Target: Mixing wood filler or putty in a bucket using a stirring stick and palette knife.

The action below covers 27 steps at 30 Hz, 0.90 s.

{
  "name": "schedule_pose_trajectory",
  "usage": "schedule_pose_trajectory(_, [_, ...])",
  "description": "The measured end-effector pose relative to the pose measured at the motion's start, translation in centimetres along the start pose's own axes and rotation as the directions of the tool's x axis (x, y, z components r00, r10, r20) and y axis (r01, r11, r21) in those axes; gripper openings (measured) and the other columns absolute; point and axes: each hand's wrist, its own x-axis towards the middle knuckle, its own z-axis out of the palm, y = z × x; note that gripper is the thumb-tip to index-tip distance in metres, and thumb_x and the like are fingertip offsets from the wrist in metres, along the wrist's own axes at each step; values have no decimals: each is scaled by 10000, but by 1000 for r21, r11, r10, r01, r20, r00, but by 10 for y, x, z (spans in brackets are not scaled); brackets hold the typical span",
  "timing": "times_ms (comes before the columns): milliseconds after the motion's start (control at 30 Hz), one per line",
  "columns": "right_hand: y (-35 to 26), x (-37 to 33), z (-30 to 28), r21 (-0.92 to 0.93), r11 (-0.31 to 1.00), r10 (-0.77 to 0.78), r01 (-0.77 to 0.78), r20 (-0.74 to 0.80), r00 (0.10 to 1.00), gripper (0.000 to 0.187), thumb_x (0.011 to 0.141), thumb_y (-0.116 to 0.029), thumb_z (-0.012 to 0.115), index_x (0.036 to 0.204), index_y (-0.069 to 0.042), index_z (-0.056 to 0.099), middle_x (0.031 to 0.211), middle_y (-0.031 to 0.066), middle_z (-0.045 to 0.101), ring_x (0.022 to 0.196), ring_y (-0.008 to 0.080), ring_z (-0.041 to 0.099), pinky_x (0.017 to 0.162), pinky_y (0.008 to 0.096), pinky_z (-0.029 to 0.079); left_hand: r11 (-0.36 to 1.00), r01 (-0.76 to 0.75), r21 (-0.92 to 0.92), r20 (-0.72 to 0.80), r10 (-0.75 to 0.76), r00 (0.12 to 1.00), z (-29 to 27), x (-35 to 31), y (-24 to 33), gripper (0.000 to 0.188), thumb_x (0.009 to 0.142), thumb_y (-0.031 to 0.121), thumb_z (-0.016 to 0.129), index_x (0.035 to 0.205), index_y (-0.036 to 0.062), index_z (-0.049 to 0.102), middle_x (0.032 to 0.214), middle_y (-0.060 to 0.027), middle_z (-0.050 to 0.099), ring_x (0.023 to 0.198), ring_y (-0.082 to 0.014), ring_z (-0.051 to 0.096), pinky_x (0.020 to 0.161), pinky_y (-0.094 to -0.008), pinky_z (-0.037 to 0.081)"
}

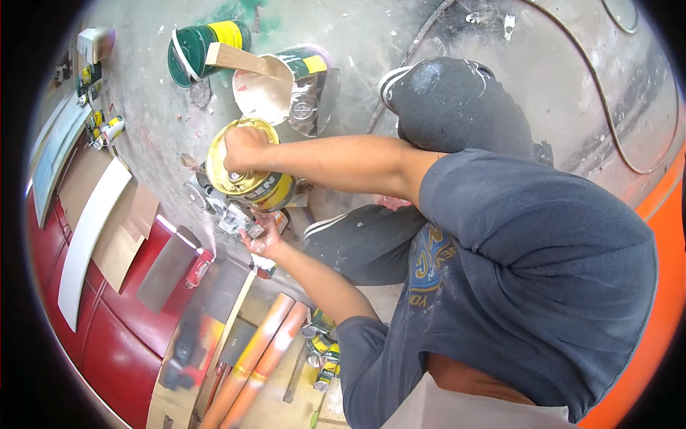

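Note:
A yellow and black paint can [268, 191] with a gold-coloured top leans in front of me. My right hand [246, 149] lies over that gold top, its fingers curled in. What they grip is hidden. Just below the can's base, my left hand [264, 237] has its fingers apart and whitish smears on the skin. I see nothing held in it. A grey, dusty metal tool [234, 218] lies beside the left fingers, partly behind the can.
Beyond the can, a white-lined bucket [261, 89] lies tipped with a wooden block [246, 60] across it, near a green can [200, 56]. A hose [597, 79] curves over the floor at right. Orange tubes [261, 350] and curved panels [93, 243] lie at left.

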Motion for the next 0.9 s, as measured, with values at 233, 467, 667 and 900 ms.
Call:
schedule_pose_trajectory(233, [-4,3,10,31,999,14,-14,3,1000,202,596,-105,593,772,-18,642,817,196,633,832,338,618,737,391,478,1000,-8,-17,-44,7,999,-14,18,20,717,656,179,678,1247,-5,317,1178,-265,391,1046,-359,460,774,-441,377])
schedule_pose_trajectory(467, [2,1,13,28,999,29,-29,-21,999,208,612,-139,619,755,9,651,827,199,642,843,322,629,749,375,488,1000,-2,-22,-134,-1,991,-3,15,10,694,683,177,665,1257,-7,320,1177,-220,441,1061,-369,460,821,-464,341])
schedule_pose_trajectory(667, [8,6,10,43,995,89,-87,-33,996,220,581,-120,604,781,-43,653,829,185,637,846,318,618,760,370,474,999,-25,20,-47,26,999,10,6,-1,630,721,212,643,1238,-20,368,1206,-225,441,1078,-331,452,837,-466,337])
schedule_pose_trajectory(900, [6,5,10,68,994,86,-81,-73,994,236,573,-130,608,786,-42,657,826,177,641,841,305,621,762,351,475,999,-40,20,-14,40,999,5,15,4,596,745,254,622,1231,-10,397,1147,-208,493,1040,-307,476,827,-450,353])
